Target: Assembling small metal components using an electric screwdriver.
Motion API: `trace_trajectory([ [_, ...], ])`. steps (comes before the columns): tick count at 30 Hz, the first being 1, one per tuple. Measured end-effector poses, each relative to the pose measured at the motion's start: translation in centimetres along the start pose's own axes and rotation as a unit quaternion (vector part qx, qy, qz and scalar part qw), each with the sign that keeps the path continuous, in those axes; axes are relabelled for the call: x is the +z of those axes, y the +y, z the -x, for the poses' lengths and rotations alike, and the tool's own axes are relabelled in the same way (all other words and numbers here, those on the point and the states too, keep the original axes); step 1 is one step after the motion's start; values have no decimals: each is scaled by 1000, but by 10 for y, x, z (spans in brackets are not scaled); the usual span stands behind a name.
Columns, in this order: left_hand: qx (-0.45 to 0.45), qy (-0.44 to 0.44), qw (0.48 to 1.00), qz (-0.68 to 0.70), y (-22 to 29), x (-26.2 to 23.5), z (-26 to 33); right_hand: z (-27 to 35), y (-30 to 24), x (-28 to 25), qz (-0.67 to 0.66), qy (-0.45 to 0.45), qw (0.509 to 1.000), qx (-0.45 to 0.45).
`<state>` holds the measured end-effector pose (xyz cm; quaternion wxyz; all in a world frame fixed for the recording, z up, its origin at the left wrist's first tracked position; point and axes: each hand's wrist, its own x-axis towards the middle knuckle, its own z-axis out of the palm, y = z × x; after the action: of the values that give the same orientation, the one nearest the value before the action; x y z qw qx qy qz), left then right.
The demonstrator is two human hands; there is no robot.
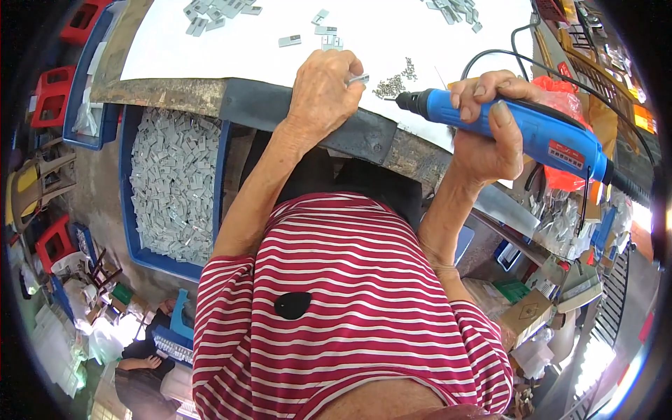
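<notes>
My left hand is closed at the front edge of the white-covered table, with a small grey rectangular piece pinched between thumb and fingers. My right hand wraps round a blue electric screwdriver, held nearly level. Its black nose points left, toward the left hand, and the thin bit ends a short way from the grey piece without touching it. A scatter of tiny dark screws lies on the white sheet between the hands. Several loose grey pieces rest just beyond my left hand.
Heaps of grey pieces lie farther back on the table. A blue crate full of similar pieces stands below at the left. The screwdriver's black cord loops at the right, near a red plastic bag. Another person is at lower left.
</notes>
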<state>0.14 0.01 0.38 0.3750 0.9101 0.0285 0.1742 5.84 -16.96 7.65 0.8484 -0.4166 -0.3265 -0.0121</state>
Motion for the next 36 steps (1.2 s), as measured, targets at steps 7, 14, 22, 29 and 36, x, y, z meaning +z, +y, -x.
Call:
trace_trajectory([
  [7, 0, -6, 1000, -7, 0, 0, 0, 1, 0, -1, -7, 17, 1000, 9],
  [14, 14, 8, 1000, -25, -2, 1, 3, 3, -7, 0, -31, 41, 998, 40],
  [22, 59, 33, 998, -7, 3, 0, 4, 8, -26, -11, -29, 83, 986, 143],
  [29, 50, 37, 992, 111, 7, -5, 3, 17, -34, -22, 137, 185, 938, 259],
  [36, 15, 37, 987, 155, 11, -7, 3, 11, -68, -50, 115, 171, 919, 335],
])
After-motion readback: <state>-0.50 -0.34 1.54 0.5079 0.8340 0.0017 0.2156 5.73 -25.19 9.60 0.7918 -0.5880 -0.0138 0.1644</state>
